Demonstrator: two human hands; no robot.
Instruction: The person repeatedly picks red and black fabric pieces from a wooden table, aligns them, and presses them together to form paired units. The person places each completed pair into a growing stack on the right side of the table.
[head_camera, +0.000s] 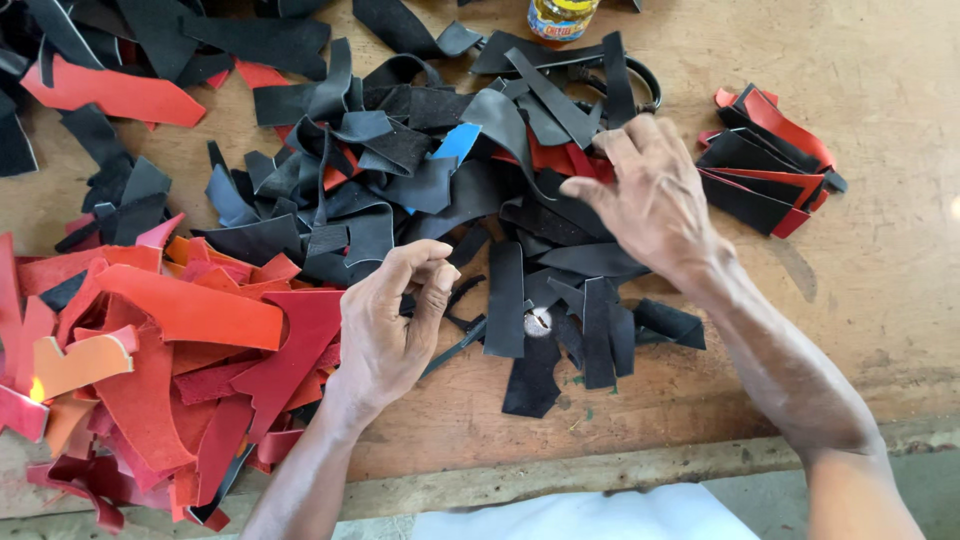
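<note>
left hand (385, 320) loosely curled near the red leather scraps (190, 330), pinching nothing I can make out, right hand (650, 195) fingers half open over the black leather scraps (420, 180) mid-table, holding nothing, small stacked pile (765, 165) far right

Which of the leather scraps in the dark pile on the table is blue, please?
The small bright blue scrap near the top middle of the black pile; every other piece around it is black, grey or red.

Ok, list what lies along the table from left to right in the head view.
Pile of red and orange scraps → left hand → heap of black scraps → right hand → small stack of black and red pieces → bare wooden table.
</note>
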